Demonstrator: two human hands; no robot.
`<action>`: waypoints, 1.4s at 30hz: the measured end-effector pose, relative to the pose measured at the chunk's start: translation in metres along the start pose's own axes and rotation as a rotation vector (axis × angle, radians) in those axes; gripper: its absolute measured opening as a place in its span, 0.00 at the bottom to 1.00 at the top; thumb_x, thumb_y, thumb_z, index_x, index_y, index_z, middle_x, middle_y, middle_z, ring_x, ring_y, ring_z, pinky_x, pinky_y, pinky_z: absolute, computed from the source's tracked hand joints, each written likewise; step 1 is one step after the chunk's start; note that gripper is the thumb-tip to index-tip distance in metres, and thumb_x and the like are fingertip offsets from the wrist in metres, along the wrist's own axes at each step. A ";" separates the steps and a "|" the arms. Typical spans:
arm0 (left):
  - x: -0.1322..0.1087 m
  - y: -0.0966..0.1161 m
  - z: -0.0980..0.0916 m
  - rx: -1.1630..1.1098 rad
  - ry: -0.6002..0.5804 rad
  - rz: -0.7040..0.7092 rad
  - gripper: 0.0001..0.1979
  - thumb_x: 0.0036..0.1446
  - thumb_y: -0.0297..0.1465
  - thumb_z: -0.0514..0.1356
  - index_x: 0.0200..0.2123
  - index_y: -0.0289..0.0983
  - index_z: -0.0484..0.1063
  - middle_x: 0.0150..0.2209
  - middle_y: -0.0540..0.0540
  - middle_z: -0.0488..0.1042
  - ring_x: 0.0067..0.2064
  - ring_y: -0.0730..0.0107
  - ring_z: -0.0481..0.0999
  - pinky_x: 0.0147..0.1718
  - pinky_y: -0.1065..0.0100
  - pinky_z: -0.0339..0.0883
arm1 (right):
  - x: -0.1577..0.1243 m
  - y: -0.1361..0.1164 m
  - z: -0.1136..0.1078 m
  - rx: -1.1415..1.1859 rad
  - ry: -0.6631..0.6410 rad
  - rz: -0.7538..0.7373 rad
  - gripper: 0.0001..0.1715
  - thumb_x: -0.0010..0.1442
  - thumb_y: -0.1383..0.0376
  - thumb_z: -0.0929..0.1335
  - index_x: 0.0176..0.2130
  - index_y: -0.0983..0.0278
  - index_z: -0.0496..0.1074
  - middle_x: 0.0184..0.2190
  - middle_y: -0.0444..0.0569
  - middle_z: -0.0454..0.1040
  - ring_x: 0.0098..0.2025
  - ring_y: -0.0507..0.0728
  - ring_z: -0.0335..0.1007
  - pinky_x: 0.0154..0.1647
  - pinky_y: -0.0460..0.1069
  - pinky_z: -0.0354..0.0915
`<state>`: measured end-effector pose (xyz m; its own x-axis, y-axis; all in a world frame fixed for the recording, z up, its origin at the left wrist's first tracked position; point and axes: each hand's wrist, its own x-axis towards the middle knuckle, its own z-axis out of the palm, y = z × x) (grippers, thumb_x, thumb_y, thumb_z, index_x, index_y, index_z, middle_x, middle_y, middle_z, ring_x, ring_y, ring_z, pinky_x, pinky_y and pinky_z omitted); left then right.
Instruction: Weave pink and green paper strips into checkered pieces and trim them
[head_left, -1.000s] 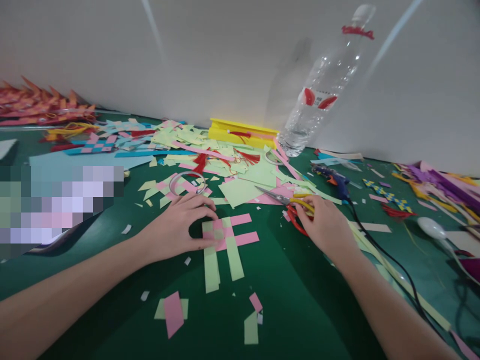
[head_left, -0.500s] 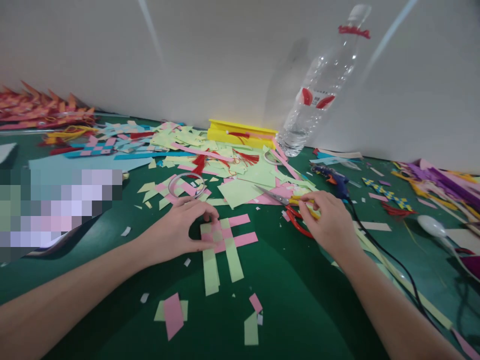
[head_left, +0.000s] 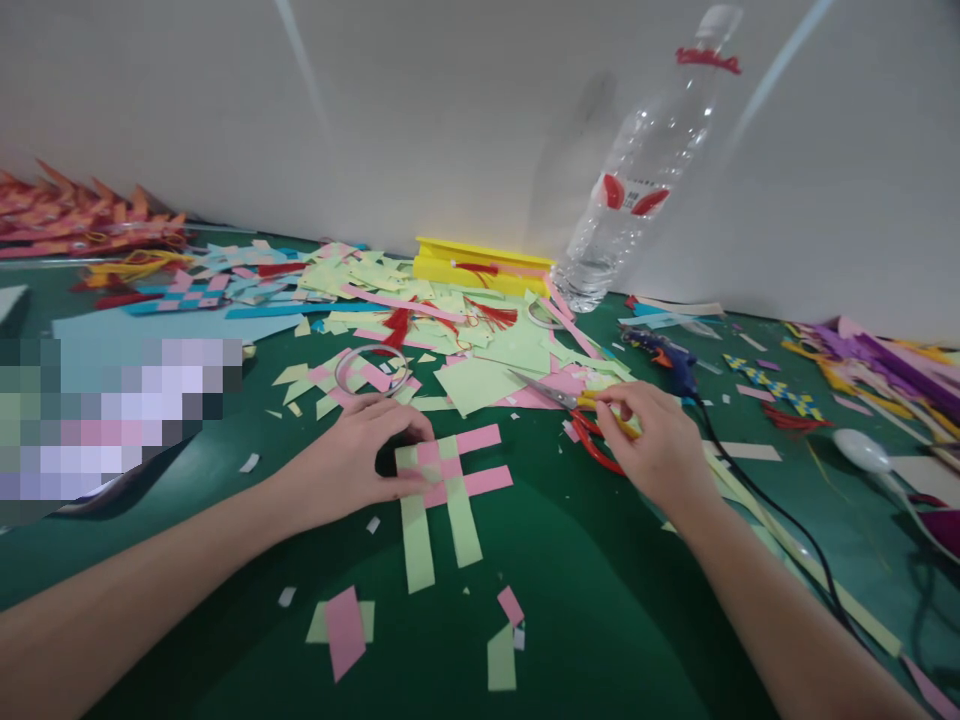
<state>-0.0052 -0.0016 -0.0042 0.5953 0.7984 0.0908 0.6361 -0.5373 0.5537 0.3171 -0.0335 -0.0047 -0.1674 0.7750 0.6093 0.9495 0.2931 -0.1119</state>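
Note:
A small weave of pink and pale green paper strips (head_left: 448, 490) lies on the green table (head_left: 600, 600). My left hand (head_left: 352, 462) rests on its left edge, thumb and fingers pinching the strips against the table. My right hand (head_left: 655, 445) is curled over the yellow and red handles of a pair of scissors (head_left: 571, 412), whose blades point left and lie flat on the table.
Loose pink and green paper scraps (head_left: 450, 330) pile up behind the weave, with a tape ring (head_left: 371, 368). A clear plastic bottle (head_left: 637, 190) and a yellow box (head_left: 480, 266) stand by the wall. A blue glue gun (head_left: 667, 358) with a black cord lies at right.
My right hand has lifted its fingers and curled onto the scissor handles. My left hand has shifted the weave slightly left.

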 end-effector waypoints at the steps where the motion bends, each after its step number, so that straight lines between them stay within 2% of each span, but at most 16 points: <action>1: -0.001 0.000 0.001 -0.047 0.018 -0.021 0.23 0.50 0.52 0.60 0.41 0.42 0.71 0.42 0.45 0.74 0.48 0.53 0.70 0.42 0.56 0.69 | 0.000 0.000 0.000 0.003 -0.001 -0.002 0.07 0.61 0.64 0.62 0.35 0.62 0.68 0.32 0.50 0.75 0.36 0.58 0.71 0.39 0.52 0.63; 5: 0.001 -0.002 -0.001 -0.185 0.116 -0.062 0.24 0.51 0.51 0.59 0.44 0.42 0.70 0.42 0.45 0.75 0.43 0.59 0.75 0.39 0.61 0.72 | 0.001 -0.001 0.000 0.014 -0.001 -0.011 0.07 0.61 0.64 0.62 0.34 0.63 0.68 0.31 0.50 0.75 0.36 0.58 0.71 0.38 0.52 0.63; 7: 0.001 -0.001 -0.004 -0.176 0.231 -0.064 0.21 0.51 0.51 0.60 0.40 0.42 0.72 0.39 0.46 0.77 0.40 0.60 0.76 0.37 0.60 0.73 | 0.001 -0.001 0.000 0.019 -0.002 -0.010 0.07 0.61 0.65 0.62 0.34 0.62 0.68 0.32 0.50 0.75 0.37 0.58 0.72 0.39 0.52 0.64; 9: 0.000 0.001 -0.007 -0.166 0.403 -0.053 0.17 0.52 0.49 0.59 0.34 0.42 0.73 0.33 0.48 0.77 0.36 0.62 0.76 0.35 0.59 0.73 | 0.000 0.000 0.000 0.020 -0.004 -0.008 0.07 0.61 0.65 0.62 0.35 0.62 0.68 0.32 0.50 0.76 0.38 0.58 0.72 0.40 0.52 0.64; 12: -0.004 0.008 -0.011 -0.190 0.615 0.042 0.12 0.55 0.44 0.58 0.30 0.42 0.72 0.31 0.52 0.75 0.37 0.66 0.75 0.38 0.58 0.72 | 0.000 0.001 0.001 0.018 -0.005 -0.003 0.07 0.61 0.64 0.62 0.35 0.62 0.68 0.33 0.51 0.76 0.38 0.58 0.72 0.41 0.52 0.64; 14: -0.007 0.012 -0.012 -0.191 0.666 0.135 0.10 0.56 0.40 0.58 0.28 0.43 0.72 0.30 0.55 0.75 0.38 0.67 0.74 0.39 0.58 0.70 | 0.000 0.001 0.001 0.018 -0.001 -0.006 0.07 0.61 0.64 0.62 0.35 0.62 0.68 0.33 0.50 0.76 0.38 0.58 0.72 0.41 0.52 0.64; 16: -0.008 0.014 -0.011 -0.176 0.609 0.232 0.09 0.57 0.39 0.59 0.27 0.44 0.73 0.30 0.56 0.76 0.38 0.67 0.74 0.41 0.59 0.69 | 0.000 0.001 0.001 0.020 0.002 -0.012 0.07 0.61 0.65 0.62 0.35 0.63 0.68 0.33 0.51 0.76 0.38 0.58 0.72 0.41 0.52 0.64; 18: -0.007 0.012 -0.008 -0.128 0.429 0.327 0.09 0.58 0.38 0.59 0.28 0.46 0.75 0.30 0.55 0.79 0.39 0.67 0.74 0.44 0.59 0.67 | 0.001 0.000 0.001 0.021 -0.005 -0.010 0.07 0.61 0.65 0.62 0.35 0.63 0.68 0.33 0.51 0.75 0.38 0.58 0.72 0.41 0.52 0.64; 20: -0.004 0.008 -0.002 -0.034 0.189 0.389 0.08 0.58 0.39 0.58 0.31 0.48 0.77 0.34 0.54 0.80 0.42 0.65 0.74 0.49 0.58 0.63 | 0.001 -0.001 0.001 0.022 -0.015 0.003 0.07 0.61 0.64 0.62 0.35 0.62 0.68 0.33 0.51 0.75 0.38 0.58 0.72 0.40 0.52 0.64; 22: -0.001 0.003 0.004 0.020 0.093 0.360 0.10 0.61 0.37 0.55 0.37 0.47 0.77 0.40 0.51 0.79 0.47 0.63 0.73 0.55 0.55 0.56 | 0.001 0.000 0.001 0.023 -0.020 0.004 0.07 0.61 0.64 0.62 0.35 0.62 0.68 0.33 0.50 0.75 0.37 0.58 0.72 0.39 0.52 0.64; 25: 0.002 -0.003 0.007 0.081 0.114 0.295 0.11 0.61 0.34 0.53 0.41 0.45 0.76 0.43 0.50 0.78 0.48 0.62 0.72 0.55 0.54 0.54 | 0.000 0.001 0.002 0.028 -0.013 -0.012 0.06 0.61 0.65 0.62 0.34 0.62 0.68 0.33 0.51 0.75 0.38 0.58 0.71 0.40 0.52 0.64; 28: 0.002 -0.005 0.004 0.159 0.179 0.224 0.11 0.62 0.33 0.52 0.40 0.44 0.75 0.43 0.49 0.77 0.47 0.62 0.73 0.53 0.55 0.55 | 0.000 0.002 0.002 0.033 -0.016 -0.020 0.06 0.61 0.65 0.62 0.35 0.62 0.67 0.33 0.51 0.75 0.38 0.58 0.71 0.41 0.53 0.64; 31: 0.000 -0.002 0.001 0.189 0.218 0.230 0.12 0.63 0.31 0.51 0.40 0.43 0.75 0.42 0.49 0.77 0.47 0.62 0.73 0.52 0.57 0.56 | 0.000 0.001 0.002 0.027 -0.013 -0.030 0.06 0.61 0.65 0.62 0.35 0.62 0.68 0.33 0.51 0.75 0.39 0.58 0.71 0.41 0.53 0.64; 36: -0.002 0.005 0.002 0.144 0.079 0.301 0.10 0.60 0.38 0.57 0.41 0.44 0.75 0.44 0.49 0.75 0.49 0.62 0.71 0.54 0.57 0.55 | 0.001 -0.002 0.000 0.039 -0.014 -0.101 0.05 0.60 0.66 0.63 0.36 0.62 0.69 0.34 0.51 0.76 0.40 0.59 0.72 0.42 0.54 0.64; 39: -0.001 0.004 0.001 0.135 0.002 0.259 0.14 0.57 0.44 0.58 0.43 0.44 0.74 0.46 0.48 0.74 0.50 0.59 0.70 0.54 0.54 0.56 | 0.001 -0.009 -0.003 0.074 -0.050 -0.201 0.05 0.60 0.65 0.65 0.38 0.61 0.69 0.36 0.50 0.77 0.40 0.58 0.71 0.44 0.55 0.63; 42: 0.000 0.002 -0.001 0.142 -0.024 0.191 0.22 0.52 0.50 0.59 0.46 0.44 0.72 0.47 0.45 0.73 0.51 0.55 0.68 0.53 0.52 0.57 | 0.001 -0.018 -0.006 0.102 -0.107 -0.316 0.06 0.60 0.64 0.66 0.40 0.61 0.70 0.37 0.49 0.77 0.40 0.57 0.71 0.45 0.54 0.63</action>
<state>-0.0046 -0.0022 -0.0018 0.7221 0.6725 0.1622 0.5721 -0.7124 0.4064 0.3012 -0.0416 0.0022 -0.4805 0.6900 0.5413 0.8160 0.5779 -0.0123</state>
